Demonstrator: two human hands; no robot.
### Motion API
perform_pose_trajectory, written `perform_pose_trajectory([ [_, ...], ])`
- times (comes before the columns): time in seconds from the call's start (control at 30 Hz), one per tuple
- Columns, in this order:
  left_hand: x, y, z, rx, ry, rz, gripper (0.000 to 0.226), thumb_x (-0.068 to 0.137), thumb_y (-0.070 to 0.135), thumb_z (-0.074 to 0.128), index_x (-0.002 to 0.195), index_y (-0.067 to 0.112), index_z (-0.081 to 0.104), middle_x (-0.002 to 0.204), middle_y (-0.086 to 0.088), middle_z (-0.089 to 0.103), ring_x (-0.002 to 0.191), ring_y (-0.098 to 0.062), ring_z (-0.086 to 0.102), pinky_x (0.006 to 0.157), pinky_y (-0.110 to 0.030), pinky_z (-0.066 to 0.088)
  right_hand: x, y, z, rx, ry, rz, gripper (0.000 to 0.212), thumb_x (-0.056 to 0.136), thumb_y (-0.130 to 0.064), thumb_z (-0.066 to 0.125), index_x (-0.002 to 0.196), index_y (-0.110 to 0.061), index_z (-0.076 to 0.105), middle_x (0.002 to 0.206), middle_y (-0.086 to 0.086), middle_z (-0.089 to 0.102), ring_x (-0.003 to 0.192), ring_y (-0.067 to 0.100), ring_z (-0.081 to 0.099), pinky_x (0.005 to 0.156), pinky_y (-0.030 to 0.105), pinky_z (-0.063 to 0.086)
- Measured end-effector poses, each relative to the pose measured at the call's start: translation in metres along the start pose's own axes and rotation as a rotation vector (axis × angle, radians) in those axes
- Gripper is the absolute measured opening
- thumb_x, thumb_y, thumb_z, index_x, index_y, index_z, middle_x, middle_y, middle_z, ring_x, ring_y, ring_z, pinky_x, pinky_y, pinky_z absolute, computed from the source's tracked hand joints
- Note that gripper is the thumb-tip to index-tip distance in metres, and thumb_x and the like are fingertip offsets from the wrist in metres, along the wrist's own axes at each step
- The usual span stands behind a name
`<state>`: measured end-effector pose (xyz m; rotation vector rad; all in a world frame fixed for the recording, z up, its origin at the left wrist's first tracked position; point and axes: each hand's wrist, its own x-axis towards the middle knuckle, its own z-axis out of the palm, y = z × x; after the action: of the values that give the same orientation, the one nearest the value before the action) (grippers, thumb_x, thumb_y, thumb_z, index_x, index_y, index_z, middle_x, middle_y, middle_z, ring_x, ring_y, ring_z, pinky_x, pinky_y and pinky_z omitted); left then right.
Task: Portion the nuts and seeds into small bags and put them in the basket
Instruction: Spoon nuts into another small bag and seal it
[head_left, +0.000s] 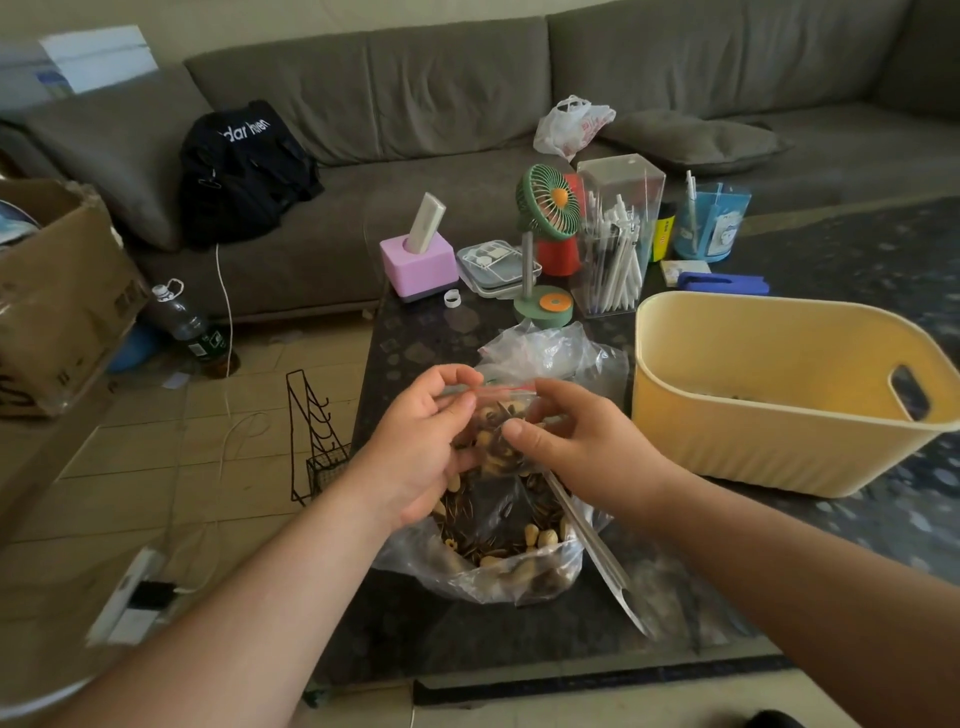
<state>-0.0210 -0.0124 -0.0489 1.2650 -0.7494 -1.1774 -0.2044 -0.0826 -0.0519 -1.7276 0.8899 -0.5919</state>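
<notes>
Hands meet above the big nut bag (483, 561) — left hand (421, 447) and right hand (582, 441) both grip the small zip bag (496, 426). It hangs between them, left of the yellow basket (779, 441).

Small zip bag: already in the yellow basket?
No, the small zip bag is held up over the big bag of nuts, pinched by the left hand and right hand, beside the yellow basket.
</notes>
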Motion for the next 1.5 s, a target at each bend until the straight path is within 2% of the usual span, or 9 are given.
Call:
perform_pose_trajectory([
  [0.2, -0.006, 0.0, -0.001, -0.081, -0.094, -0.037, 0.033, 0.101, 0.023, 0.062, 0.132, 0.012, 0.062, 0.127, -0.014, 0.075, 0.112, -0.026, 0.074, 0.093, -0.042, 0.06, 0.009, 0.004, 0.009, 0.26, 0.022, 0.031, 0.01, 0.092, -0.03, 0.08, 0.102, -0.028, 0.08, 0.1, 0.006, 0.079, 0.099, 0.026, 0.077, 0.093, 0.053, 0.062],
  [0.43, -0.004, -0.006, -0.006, 0.032, -0.136, -0.056, 0.044, 0.088, 0.02, 0.075, 0.129, 0.005, 0.071, 0.128, -0.019, 0.074, 0.122, -0.034, 0.071, 0.103, -0.048, 0.058, 0.001, -0.009, 0.012, 0.425, -0.021, 0.108, 0.018, 0.1, -0.015, 0.068, 0.116, -0.012, 0.075, 0.106, 0.009, 0.08, 0.101, 0.024, 0.077, 0.084, 0.034, 0.065],
  [0.6, -0.004, -0.004, -0.004, 0.013, -0.125, -0.083, 0.044, 0.08, 0.017, 0.081, 0.121, 0.003, 0.073, 0.119, -0.018, 0.077, 0.103, -0.026, 0.074, 0.084, -0.033, 0.063, 0.003, -0.009, 0.007, 0.606, -0.112, 0.338, 0.025, 0.099, -0.01, 0.066, 0.123, -0.005, 0.073, 0.12, 0.019, 0.075, 0.106, 0.028, 0.07, 0.09, 0.039, 0.052],
  [0.83, -0.008, -0.003, -0.002, -0.072, -0.158, -0.121, 0.045, 0.078, 0.009, 0.078, 0.122, 0.009, 0.073, 0.112, -0.013, 0.078, 0.099, -0.02, 0.075, 0.085, -0.033, 0.06, 0.007, -0.011, 0.002, 0.661, -0.164, 0.448, 0.023, 0.094, 0.0, 0.067, 0.11, -0.015, 0.075, 0.106, 0.009, 0.072, 0.108, 0.025, 0.064, 0.096, 0.039, 0.045],
  [1.03, -0.013, 0.002, -0.003, 0.148, -0.12, -0.156, 0.057, 0.078, 0.037, 0.08, 0.126, 0.01, 0.068, 0.107, -0.019, 0.078, 0.095, -0.03, 0.072, 0.075, -0.036, 0.066, 0.008, -0.008, 0.007, 0.668, -0.154, 0.409, 0.041, 0.083, -0.012, 0.075, 0.124, -0.009, 0.074, 0.131, 0.019, 0.071, 0.129, 0.037, 0.064, 0.117, 0.052, 0.043],
  [1.2, -0.015, 0.004, -0.004, 0.202, -0.089, -0.11, 0.029, 0.085, 0.042, 0.075, 0.104, 0.02, 0.073, 0.085, 0.004, 0.076, 0.077, -0.011, 0.074, 0.064, -0.031, 0.062, 0.007, -0.014, 0.007, 0.472, -0.096, 0.384, 0.014, 0.094, -0.016, 0.076, 0.107, -0.011, 0.074, 0.101, 0.012, 0.078, 0.09, 0.022, 0.075, 0.084, 0.04, 0.063],
  [1.3, -0.013, 0.002, -0.008, 0.325, -0.069, -0.087, 0.01, 0.098, 0.023, 0.075, 0.107, 0.026, 0.074, 0.087, 0.008, 0.079, 0.084, -0.01, 0.077, 0.071, -0.03, 0.062, 0.004, -0.016, 0.005, 0.431, -0.085, 0.393, 0.006, 0.098, -0.01, 0.071, 0.104, -0.009, 0.072, 0.094, 0.01, 0.078, 0.079, 0.018, 0.078, 0.064, 0.03, 0.061],
  [1.4, -0.012, 0.001, -0.011, 0.412, -0.065, -0.111, 0.021, 0.101, 0.015, 0.07, 0.116, 0.028, 0.075, 0.101, 0.002, 0.082, 0.1, -0.019, 0.078, 0.087, -0.04, 0.064, 0.002, -0.019, 0.005, 0.392, -0.112, 0.404, 0.012, 0.103, -0.01, 0.063, 0.109, -0.009, 0.073, 0.09, 0.009, 0.079, 0.075, 0.017, 0.078, 0.061, 0.03, 0.061],
  [1.5, -0.012, 0.001, -0.013, 0.412, -0.063, -0.154, 0.02, 0.1, 0.013, 0.069, 0.115, 0.024, 0.077, 0.104, -0.003, 0.082, 0.1, -0.022, 0.077, 0.095, -0.047, 0.062, 0.001, -0.018, 0.01, 0.348, -0.13, 0.369, 0.016, 0.105, -0.022, 0.062, 0.114, -0.014, 0.073, 0.098, 0.009, 0.081, 0.087, 0.022, 0.08, 0.077, 0.038, 0.065],
])
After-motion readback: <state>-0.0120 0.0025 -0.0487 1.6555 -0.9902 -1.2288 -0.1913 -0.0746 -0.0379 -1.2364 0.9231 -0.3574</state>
